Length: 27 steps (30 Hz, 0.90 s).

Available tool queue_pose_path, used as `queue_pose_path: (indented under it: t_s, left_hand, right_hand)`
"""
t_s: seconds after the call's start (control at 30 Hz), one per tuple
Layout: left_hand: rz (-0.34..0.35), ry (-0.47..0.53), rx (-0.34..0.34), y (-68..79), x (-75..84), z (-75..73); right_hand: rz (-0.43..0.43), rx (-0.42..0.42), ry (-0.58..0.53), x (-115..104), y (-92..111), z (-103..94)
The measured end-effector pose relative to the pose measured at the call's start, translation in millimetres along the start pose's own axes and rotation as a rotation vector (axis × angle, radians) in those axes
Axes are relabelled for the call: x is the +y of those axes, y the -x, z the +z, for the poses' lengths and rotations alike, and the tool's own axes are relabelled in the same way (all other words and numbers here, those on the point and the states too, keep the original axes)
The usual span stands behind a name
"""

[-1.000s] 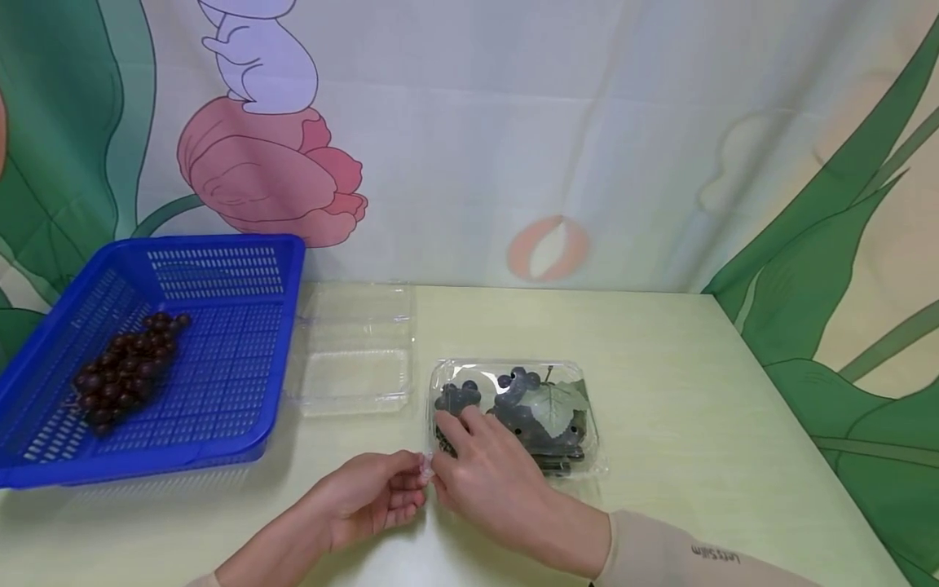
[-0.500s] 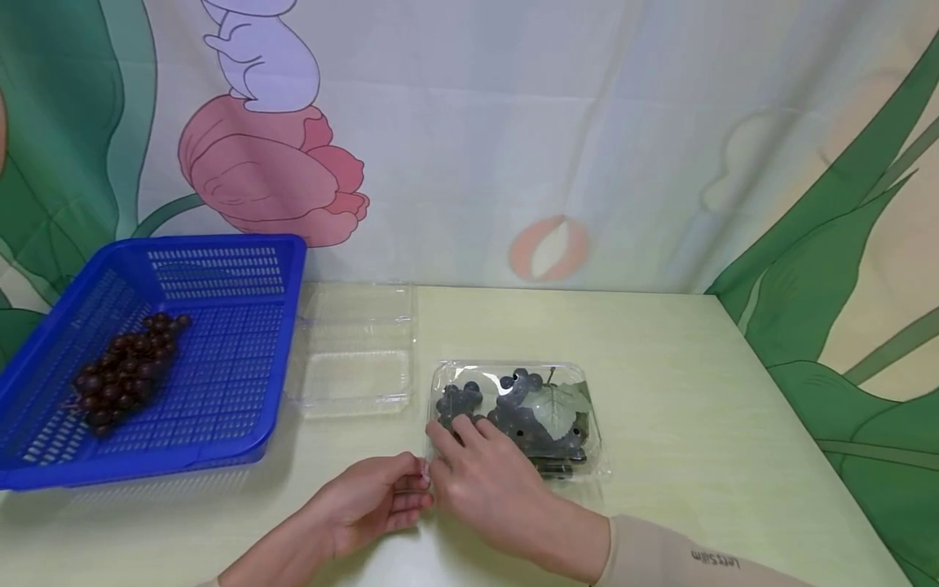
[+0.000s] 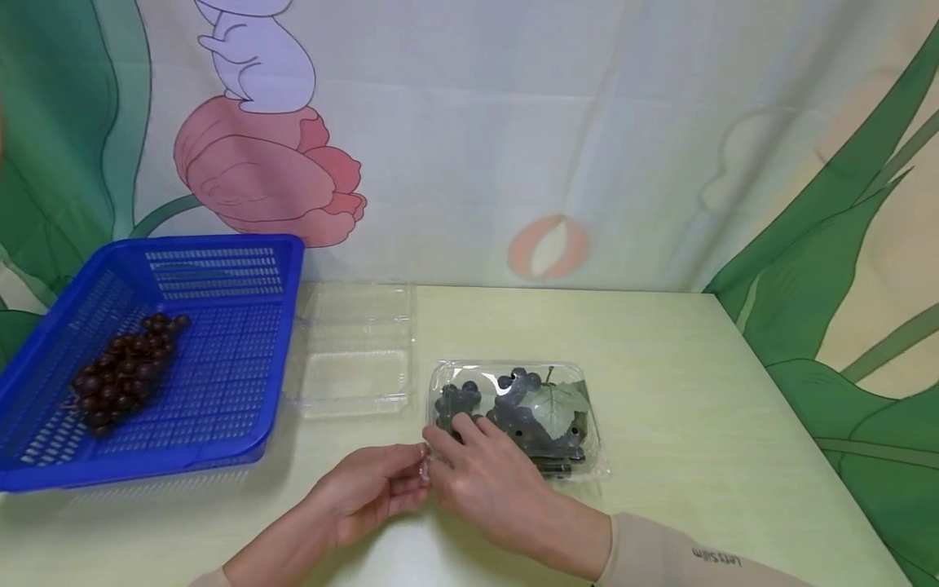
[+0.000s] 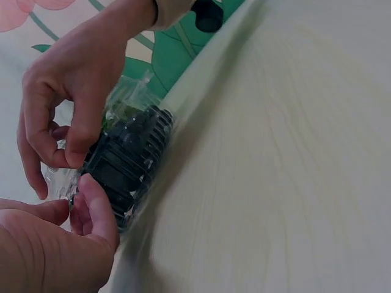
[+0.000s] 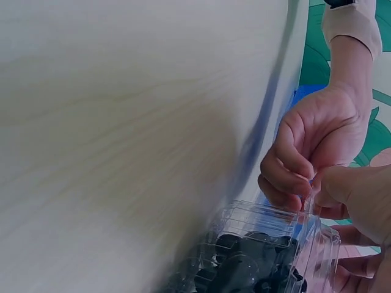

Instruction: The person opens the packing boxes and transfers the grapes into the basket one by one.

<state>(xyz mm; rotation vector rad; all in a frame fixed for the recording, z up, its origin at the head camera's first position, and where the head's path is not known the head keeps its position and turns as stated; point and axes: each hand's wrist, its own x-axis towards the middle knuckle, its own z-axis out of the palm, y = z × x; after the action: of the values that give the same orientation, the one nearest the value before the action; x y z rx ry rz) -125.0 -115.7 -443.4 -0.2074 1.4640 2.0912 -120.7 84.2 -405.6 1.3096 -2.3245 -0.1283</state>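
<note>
A clear plastic clamshell box (image 3: 587, 469) with dark grapes (image 3: 458, 399) and a green leaf (image 3: 553, 408) inside lies on the table, its lid down over them. My left hand (image 3: 370, 489) pinches the rim at its near left corner between thumb and forefinger. Right beside it, my right hand (image 3: 491, 481) has thumb and forefinger at that same corner, while its other fingers lie bent over the lid. In the right wrist view, the thumbs and fingers meet at the thin plastic edge of the box (image 5: 311, 226). The left wrist view shows dark fruit through the box's side (image 4: 131, 159).
A blue plastic basket (image 3: 227, 359) at the left holds a bunch of dark red grapes (image 3: 128, 371). Between it and the closed box lies another clear clamshell (image 3: 355, 379), opened out flat. A printed curtain (image 3: 469, 147) hangs behind the table's back edge.
The fingers of my right hand have slid slightly left and toward me on the lid. My left hand shifts a little at the corner. The box stays in place.
</note>
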Motion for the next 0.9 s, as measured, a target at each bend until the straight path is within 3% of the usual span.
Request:
queue_pose_path:
  t_s: [0.17,0.4,0.6,0.9]
  left_hand:
    - [0.015,-0.049,0.028,-4.7,1.6,-2.9]
    - [0.000,-0.072,-0.061,-9.5,8.7,-7.2]
    - [-0.042,-0.044,-0.080,-11.9,7.1,-10.1]
    - [-0.029,-0.081,-0.125,-16.0,8.2,-12.8]
  right_hand:
    - [0.003,0.000,-0.020,-0.3,0.5,-0.4]
    - [0.003,0.023,-0.018,-0.2,3.5,1.6]
    - [0.002,0.034,-0.023,-0.1,3.5,2.8]
    - [0.026,0.030,-0.016,-1.7,3.2,3.8]
